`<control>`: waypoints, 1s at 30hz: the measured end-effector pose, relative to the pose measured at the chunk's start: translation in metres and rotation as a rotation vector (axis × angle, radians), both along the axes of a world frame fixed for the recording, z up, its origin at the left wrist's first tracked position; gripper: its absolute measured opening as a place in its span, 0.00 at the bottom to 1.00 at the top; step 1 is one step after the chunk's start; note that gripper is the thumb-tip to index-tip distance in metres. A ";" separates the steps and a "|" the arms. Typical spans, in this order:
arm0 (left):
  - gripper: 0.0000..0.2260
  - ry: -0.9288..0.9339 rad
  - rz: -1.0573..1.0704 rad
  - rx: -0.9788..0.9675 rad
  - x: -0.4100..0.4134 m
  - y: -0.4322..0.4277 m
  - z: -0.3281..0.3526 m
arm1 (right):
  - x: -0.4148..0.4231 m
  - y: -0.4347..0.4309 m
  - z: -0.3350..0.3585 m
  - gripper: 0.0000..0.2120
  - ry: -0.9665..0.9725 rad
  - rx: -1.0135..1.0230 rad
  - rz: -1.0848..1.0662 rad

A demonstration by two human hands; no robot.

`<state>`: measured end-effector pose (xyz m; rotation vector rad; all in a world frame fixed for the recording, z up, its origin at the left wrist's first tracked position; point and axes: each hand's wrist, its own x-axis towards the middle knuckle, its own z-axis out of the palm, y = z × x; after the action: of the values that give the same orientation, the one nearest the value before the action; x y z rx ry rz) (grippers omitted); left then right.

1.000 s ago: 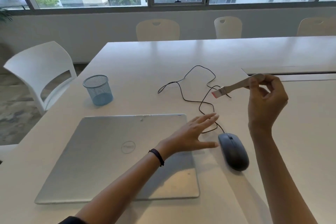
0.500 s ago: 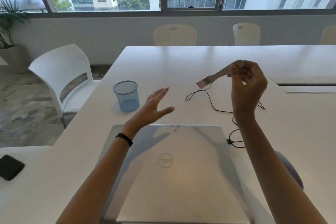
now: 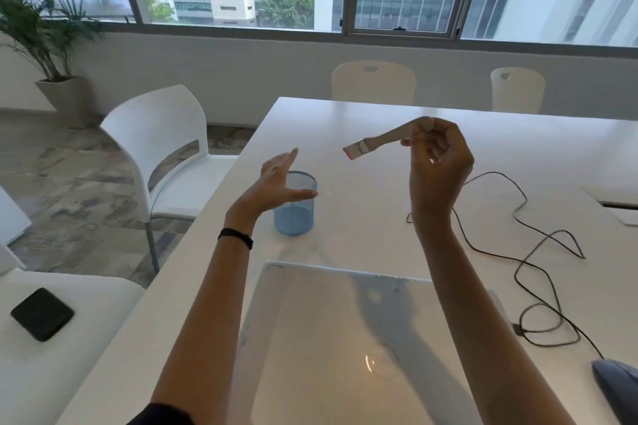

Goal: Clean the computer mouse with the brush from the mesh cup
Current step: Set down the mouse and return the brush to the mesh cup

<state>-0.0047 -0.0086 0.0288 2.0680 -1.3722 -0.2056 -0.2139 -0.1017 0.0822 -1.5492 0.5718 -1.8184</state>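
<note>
Right hand (image 3: 438,166) pinches brush (image 3: 383,141), bristles toward 9 o'clock | left hand (image 3: 279,179) open before mesh cup (image 3: 295,214) | mouse (image 3: 618,390) at table's 4 o'clock

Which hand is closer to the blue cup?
Left. The left hand hovers open right over the mesh cup; the right hand holds the brush farther right.

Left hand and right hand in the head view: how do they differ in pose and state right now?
The left hand is open and empty, fingers stretched flat; the right hand is closed on the grey-handled paintbrush with pink bristle tips. The left hand hovers in front of the blue mesh cup; the right hand is raised higher, right of the cup. Both are lifted off the white table.
</note>
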 end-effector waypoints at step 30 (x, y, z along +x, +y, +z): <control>0.38 0.041 0.026 0.129 0.017 -0.009 -0.029 | 0.096 0.007 -0.082 0.05 0.557 0.042 0.152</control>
<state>0.0127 -0.0178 -0.0004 2.1732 -1.3379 -0.3321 -0.1178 -0.0951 0.0001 -2.0180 0.7137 -1.2465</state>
